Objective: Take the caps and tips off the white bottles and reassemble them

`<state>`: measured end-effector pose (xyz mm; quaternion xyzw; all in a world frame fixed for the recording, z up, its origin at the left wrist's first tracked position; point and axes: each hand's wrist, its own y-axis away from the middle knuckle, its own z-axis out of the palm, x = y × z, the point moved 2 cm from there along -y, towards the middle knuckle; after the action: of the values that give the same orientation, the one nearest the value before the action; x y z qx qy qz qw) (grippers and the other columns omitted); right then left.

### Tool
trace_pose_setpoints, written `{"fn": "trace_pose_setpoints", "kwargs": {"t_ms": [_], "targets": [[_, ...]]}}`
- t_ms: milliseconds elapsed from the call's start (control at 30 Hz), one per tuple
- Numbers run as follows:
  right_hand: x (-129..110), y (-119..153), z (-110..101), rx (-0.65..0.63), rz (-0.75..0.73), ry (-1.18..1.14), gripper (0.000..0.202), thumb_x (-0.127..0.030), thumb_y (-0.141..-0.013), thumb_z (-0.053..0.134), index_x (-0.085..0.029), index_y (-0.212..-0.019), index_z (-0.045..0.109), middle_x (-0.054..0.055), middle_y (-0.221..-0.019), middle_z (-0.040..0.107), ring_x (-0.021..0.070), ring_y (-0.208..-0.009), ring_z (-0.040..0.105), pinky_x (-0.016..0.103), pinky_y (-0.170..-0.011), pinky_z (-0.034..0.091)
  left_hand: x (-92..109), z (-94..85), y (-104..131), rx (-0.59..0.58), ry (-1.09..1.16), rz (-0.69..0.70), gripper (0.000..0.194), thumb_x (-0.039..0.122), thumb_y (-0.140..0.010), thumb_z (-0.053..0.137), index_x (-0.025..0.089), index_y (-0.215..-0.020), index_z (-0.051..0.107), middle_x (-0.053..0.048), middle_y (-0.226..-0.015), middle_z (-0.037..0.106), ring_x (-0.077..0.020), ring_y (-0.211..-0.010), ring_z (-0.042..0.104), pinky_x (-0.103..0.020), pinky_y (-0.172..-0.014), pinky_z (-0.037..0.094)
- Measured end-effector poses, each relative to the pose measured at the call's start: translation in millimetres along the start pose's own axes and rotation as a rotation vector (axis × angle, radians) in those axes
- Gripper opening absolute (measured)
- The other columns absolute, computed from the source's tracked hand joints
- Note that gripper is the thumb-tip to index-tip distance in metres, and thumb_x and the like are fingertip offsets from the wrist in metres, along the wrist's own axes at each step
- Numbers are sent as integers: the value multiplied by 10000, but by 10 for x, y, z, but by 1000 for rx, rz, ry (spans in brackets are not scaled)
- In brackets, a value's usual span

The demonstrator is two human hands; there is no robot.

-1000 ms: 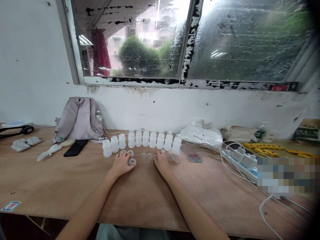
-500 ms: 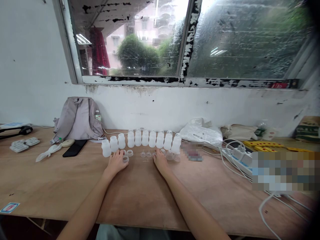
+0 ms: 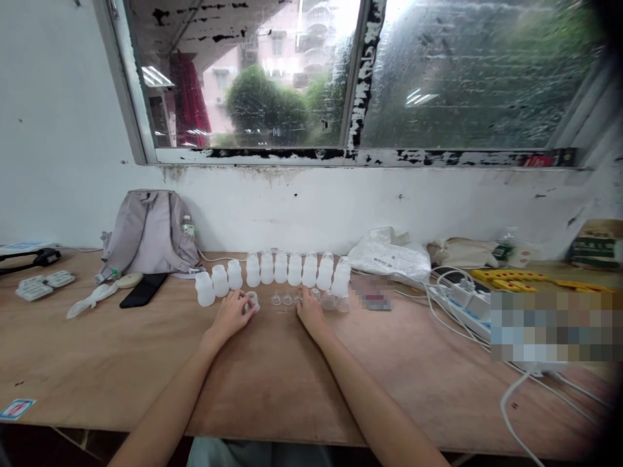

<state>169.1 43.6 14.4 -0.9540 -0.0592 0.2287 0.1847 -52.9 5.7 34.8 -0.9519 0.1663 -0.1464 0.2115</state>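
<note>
White baby bottles (image 3: pixel 267 267) stand in a curved row at the back of the table; several on the right carry clear domed caps, while the three at the left end have bare tops. My left hand (image 3: pixel 232 312) is closed around clear bottle collar rings (image 3: pixel 252 300), thumb and fingers at their edges. How many rings sit there is unclear. Several clear bottle teats (image 3: pixel 276 298) rest in front of the row. My right hand (image 3: pixel 310 310) is among them, its fingertips closed at one small teat (image 3: pixel 298 299) and partly hiding it. Clear domed caps (image 3: pixel 342 304) lie to its right.
A backpack (image 3: pixel 148 230), a black phone (image 3: pixel 143 290) and a knotted plastic bag (image 3: pixel 92 300) are at left. A white plastic package (image 3: pixel 389 253) is behind right. Farther right lie a power strip (image 3: pixel 467 311) with loose cables and yellow objects (image 3: pixel 509 281). The window wall bounds the back.
My left hand has shifted slightly right, and the rings that lay apart beside it are now bunched at its fingertips. My right hand stays nearly in place. The view has turned slightly.
</note>
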Motion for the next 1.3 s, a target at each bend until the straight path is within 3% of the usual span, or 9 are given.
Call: {"fn": "trace_pose_setpoints", "kwargs": {"t_ms": [133, 333, 533, 733, 900, 1033, 1200, 1300], "targets": [[-1, 12, -7, 17, 1, -8, 353, -101, -773, 424, -134, -1124, 412, 115, -1069, 537, 195, -890, 555, 255, -701, 397, 72, 79, -101, 69, 10, 66, 156, 304, -790, 497, 209, -865, 593, -58, -1017, 493, -199, -988, 456, -322, -829, 357], [20, 24, -7, 54, -16, -41, 345, -72, -760, 415, -122, -1100, 442, 117, -1038, 555, 197, -899, 553, 263, -718, 406, 101, 242, -278, 78, -134, 80, 142, 293, -793, 505, 229, -890, 586, -55, -1066, 495, -216, -992, 453, -355, -834, 338], [45, 6, -62, 214, -45, -170, 312, -72, -765, 375, -114, -1057, 475, 118, -1011, 574, 195, -902, 549, 279, -735, 418, 105, 331, -270, 112, -212, 69, 163, 298, -808, 472, 220, -907, 575, -67, -1064, 516, -228, -977, 468, -371, -825, 340], [82, -5, -144, 401, -93, -293, 252, -115, -767, 350, -127, -955, 517, 98, -905, 589, 185, -847, 552, 291, -719, 425, 120, 110, -442, 275, -216, 3, 332, 310, -813, 448, 185, -1118, 488, -103, -1153, 482, -245, -1055, 432, -363, -871, 330], [92, 4, -146, 422, -100, -329, 250, -119, -752, 339, -142, -917, 526, 88, -877, 590, 183, -833, 550, 292, -708, 428, 102, -136, -831, 370, -311, -91, 480, 324, -811, 441, 200, -1269, 367, -133, -1231, 431, -282, -1080, 409, -407, -873, 315], [88, 18, -149, 419, -98, -336, 251, -119, -740, 345, -138, -903, 535, 88, -857, 593, 180, -803, 553, 291, -690, 429, 72, -164, -1013, 373, -337, -148, 431, 345, -793, 469, 188, -1195, 464, -153, -1226, 454, -306, -1110, 387, -450, -900, 273], [79, 24, -169, 445, -123, -377, 244, -129, -740, 350, -136, -886, 545, 90, -850, 600, 174, -778, 555, 294, -688, 431, 54, -141, -972, 397, -231, -58, 330, 321, -833, 416, 200, -1123, 516, -96, -973, 619, -246, -1004, 480, -433, -956, 219], [48, 28, -192, 454, -134, -419, 236, -146, -747, 354, -137, -873, 554, 93, -852, 609, 175, -790, 556, 299, -703, 431, 109, -228, -842, 516, -130, -6, 344, 360, -848, 388, 200, -1125, 513, -88, -1017, 598, -221, -994, 490, -403, -963, 233]]}}
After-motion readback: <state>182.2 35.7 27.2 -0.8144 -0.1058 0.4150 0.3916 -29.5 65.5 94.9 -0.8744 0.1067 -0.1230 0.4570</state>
